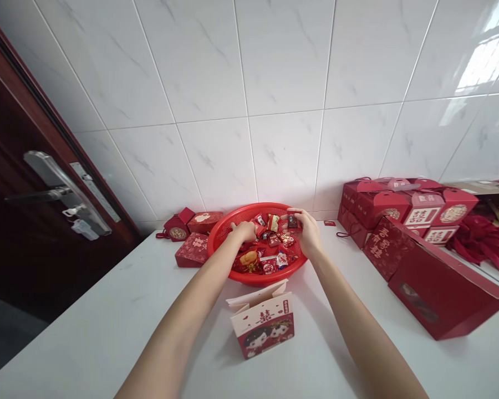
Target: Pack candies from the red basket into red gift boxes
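Observation:
A red plastic basket (pixel 258 281) holds several wrapped candies (pixel 270 265) in red, gold and white wrappers. My left hand (pixel 244 231) reaches inside it, fingers curled on a red wrapped candy at the left; the thumb side shows, the fingertips are partly hidden. At the right rim, my right hand (pixel 308 231) has its fingers bent over a dark red wrapped candy (pixel 293 221). Its thumb is hard to see. Between my forearms stands an upright gift box (pixel 268 331), pink and red, with a printed cartoon couple and its top flaps open.
Small red boxes (pixel 193 249) lie left of the basket. Stacked red gift boxes (pixel 374 205) stand at the right against the tiled wall, with a larger red box (pixel 444 277) in front. Red ribbon or cloth (pixel 478 238) lies beyond. A door (pixel 33 221) is at the left.

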A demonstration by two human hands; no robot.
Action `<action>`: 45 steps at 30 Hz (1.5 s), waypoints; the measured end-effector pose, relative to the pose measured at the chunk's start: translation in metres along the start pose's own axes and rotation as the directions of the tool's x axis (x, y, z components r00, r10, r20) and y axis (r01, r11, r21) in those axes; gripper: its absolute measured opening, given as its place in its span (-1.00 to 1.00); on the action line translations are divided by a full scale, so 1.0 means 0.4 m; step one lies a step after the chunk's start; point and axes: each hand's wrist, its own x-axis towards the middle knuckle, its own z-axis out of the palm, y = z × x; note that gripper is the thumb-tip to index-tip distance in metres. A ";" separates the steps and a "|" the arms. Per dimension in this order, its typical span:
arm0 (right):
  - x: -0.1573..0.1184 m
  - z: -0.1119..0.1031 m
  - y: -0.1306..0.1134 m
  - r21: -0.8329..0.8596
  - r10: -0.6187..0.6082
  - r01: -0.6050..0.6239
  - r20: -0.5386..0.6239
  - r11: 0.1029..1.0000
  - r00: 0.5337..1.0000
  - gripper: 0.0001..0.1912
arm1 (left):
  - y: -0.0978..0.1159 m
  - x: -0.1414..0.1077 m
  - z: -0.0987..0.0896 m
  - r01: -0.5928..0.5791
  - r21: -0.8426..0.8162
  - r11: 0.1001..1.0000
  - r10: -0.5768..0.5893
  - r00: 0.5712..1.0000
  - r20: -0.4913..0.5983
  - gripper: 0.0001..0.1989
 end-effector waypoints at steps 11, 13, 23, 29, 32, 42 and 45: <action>0.000 -0.002 0.001 0.004 0.015 -0.015 0.004 1.000 1.000 -0.74 | 0.131 -0.025 0.034 -0.394 0.284 0.874 0.385 0.919 0.090 -0.71; 0.000 -0.003 0.001 -0.001 0.011 -0.011 0.005 1.000 1.000 -0.73 | 0.139 -0.018 0.051 -0.442 0.270 0.856 0.422 0.897 0.131 -0.68; -0.001 -0.003 0.003 0.006 0.007 -0.007 0.000 1.000 1.000 -0.73 | 0.128 0.004 0.055 -0.374 -0.019 0.927 0.373 0.928 -0.014 -0.84; 0.008 -0.004 0.013 0.028 -0.057 0.058 -0.039 0.998 0.998 -0.82 | 0.060 0.003 -0.036 -0.365 -0.403 0.839 0.264 0.922 -0.284 -0.74; 0.017 -0.006 0.025 0.029 -0.104 0.106 -0.049 0.994 0.993 -0.79 | 0.042 -0.002 -0.050 -0.382 -0.571 0.727 0.223 0.917 -0.330 -0.73; 0.012 -0.006 0.024 -0.016 -0.114 0.116 0.078 0.993 0.990 -0.63 | 0.089 -0.036 -0.048 -0.394 -0.825 0.405 0.288 0.911 -0.294 -0.74; 0.009 -0.002 0.021 -0.010 -0.087 0.088 0.109 0.996 0.990 -0.63 | 0.086 -0.033 -0.047 -0.402 -0.841 0.363 0.262 0.910 -0.322 -0.70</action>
